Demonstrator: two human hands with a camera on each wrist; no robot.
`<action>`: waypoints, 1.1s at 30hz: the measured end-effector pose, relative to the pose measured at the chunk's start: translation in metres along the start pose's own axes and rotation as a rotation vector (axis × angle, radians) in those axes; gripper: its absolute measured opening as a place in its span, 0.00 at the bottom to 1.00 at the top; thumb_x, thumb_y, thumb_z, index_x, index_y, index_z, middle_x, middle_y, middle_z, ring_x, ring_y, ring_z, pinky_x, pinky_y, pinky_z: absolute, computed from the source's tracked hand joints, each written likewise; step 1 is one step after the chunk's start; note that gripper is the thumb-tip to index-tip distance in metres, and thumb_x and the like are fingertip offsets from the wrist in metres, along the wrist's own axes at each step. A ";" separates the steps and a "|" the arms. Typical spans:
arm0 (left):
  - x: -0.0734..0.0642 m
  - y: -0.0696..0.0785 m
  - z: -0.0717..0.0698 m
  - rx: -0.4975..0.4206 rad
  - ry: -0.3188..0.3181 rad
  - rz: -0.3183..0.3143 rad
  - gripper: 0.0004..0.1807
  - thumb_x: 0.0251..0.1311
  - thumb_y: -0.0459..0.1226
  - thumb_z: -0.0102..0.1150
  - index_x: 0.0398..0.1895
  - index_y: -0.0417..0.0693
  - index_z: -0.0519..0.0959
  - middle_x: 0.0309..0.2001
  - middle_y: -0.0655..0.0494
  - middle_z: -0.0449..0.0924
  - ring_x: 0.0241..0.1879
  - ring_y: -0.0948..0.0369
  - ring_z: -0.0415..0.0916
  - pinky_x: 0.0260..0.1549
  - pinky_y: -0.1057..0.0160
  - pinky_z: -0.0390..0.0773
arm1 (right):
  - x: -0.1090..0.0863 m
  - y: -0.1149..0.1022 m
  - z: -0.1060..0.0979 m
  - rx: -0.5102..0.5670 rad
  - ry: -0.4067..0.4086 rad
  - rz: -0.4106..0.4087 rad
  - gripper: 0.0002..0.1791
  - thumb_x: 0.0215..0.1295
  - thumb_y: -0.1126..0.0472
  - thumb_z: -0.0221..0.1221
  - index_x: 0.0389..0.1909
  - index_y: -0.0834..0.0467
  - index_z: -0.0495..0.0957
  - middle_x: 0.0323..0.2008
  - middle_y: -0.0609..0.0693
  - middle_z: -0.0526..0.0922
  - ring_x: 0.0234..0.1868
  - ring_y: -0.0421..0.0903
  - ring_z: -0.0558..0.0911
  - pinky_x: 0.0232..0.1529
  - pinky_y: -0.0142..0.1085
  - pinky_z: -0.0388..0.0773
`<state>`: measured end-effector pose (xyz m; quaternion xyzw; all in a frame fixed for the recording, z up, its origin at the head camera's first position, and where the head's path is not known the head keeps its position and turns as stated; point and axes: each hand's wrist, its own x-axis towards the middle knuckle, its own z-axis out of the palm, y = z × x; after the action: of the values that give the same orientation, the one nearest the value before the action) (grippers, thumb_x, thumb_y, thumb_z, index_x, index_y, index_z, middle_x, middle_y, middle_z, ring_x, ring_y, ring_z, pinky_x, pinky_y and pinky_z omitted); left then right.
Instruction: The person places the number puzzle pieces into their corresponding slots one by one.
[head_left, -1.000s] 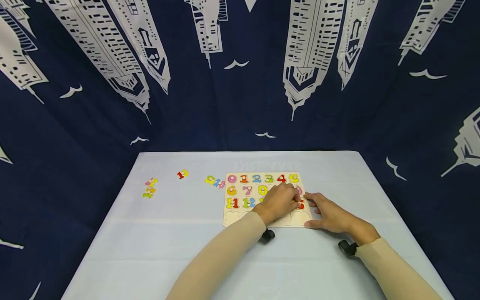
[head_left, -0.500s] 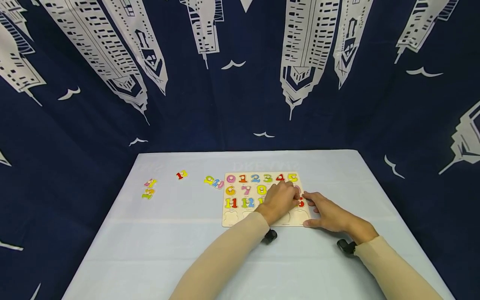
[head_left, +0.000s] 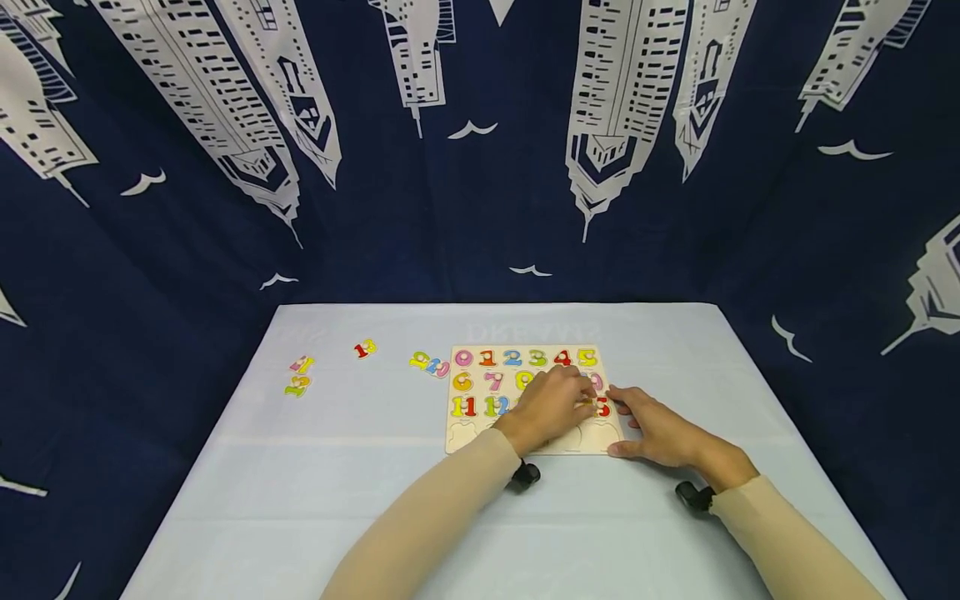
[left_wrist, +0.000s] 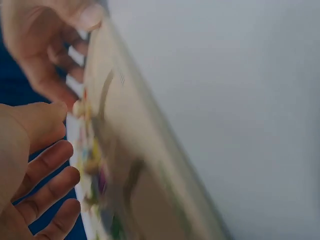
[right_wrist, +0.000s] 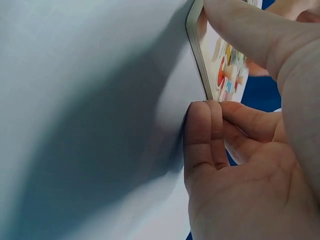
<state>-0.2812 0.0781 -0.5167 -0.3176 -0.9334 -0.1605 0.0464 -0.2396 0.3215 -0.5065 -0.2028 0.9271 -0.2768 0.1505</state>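
A wooden number puzzle board lies on the table, its upper rows filled with coloured number pieces and its nearest row showing bare recesses. My left hand is over the board's right half, hiding several pieces. In the left wrist view its fingers are loosely bent with nothing between them, close to a knob. The red-ended number 15 piece shows just beside those fingertips. My right hand rests against the board's right side, thumb at the near corner and fingertips touching the edge further up.
Left of the board lie loose number pieces: a yellow, blue and pink group close to its edge, a red-and-yellow 13, and two more pieces further left. Behind the white table hangs a dark blue printed cloth.
My left hand has drawn back slightly to the left, uncovering more of the number 15 piece. My right hand stays at the board's edge.
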 end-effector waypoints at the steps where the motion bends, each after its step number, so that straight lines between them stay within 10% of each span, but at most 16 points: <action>1: -0.004 -0.004 -0.003 -0.018 0.016 0.000 0.12 0.82 0.50 0.72 0.59 0.60 0.94 0.56 0.65 0.92 0.59 0.63 0.88 0.64 0.62 0.87 | 0.000 0.000 0.000 -0.002 -0.001 0.007 0.58 0.69 0.50 0.84 0.88 0.70 0.62 0.77 0.70 0.77 0.74 0.66 0.83 0.74 0.62 0.85; 13: -0.078 -0.091 -0.057 -0.168 0.172 -0.185 0.10 0.79 0.44 0.76 0.56 0.53 0.95 0.55 0.57 0.94 0.53 0.56 0.88 0.58 0.54 0.89 | -0.002 -0.002 0.002 0.015 0.003 0.048 0.60 0.69 0.49 0.84 0.89 0.68 0.61 0.77 0.68 0.77 0.72 0.63 0.84 0.75 0.63 0.84; 33: -0.236 -0.266 -0.125 -0.061 0.436 -0.675 0.14 0.75 0.36 0.76 0.58 0.39 0.93 0.59 0.31 0.89 0.59 0.34 0.86 0.59 0.31 0.82 | -0.003 -0.004 0.002 0.004 0.015 0.037 0.58 0.68 0.51 0.85 0.88 0.69 0.62 0.76 0.67 0.78 0.71 0.62 0.84 0.73 0.61 0.85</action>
<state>-0.2575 -0.2980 -0.5146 0.0470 -0.9484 -0.2580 0.1784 -0.2347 0.3188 -0.5056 -0.1830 0.9313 -0.2776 0.1490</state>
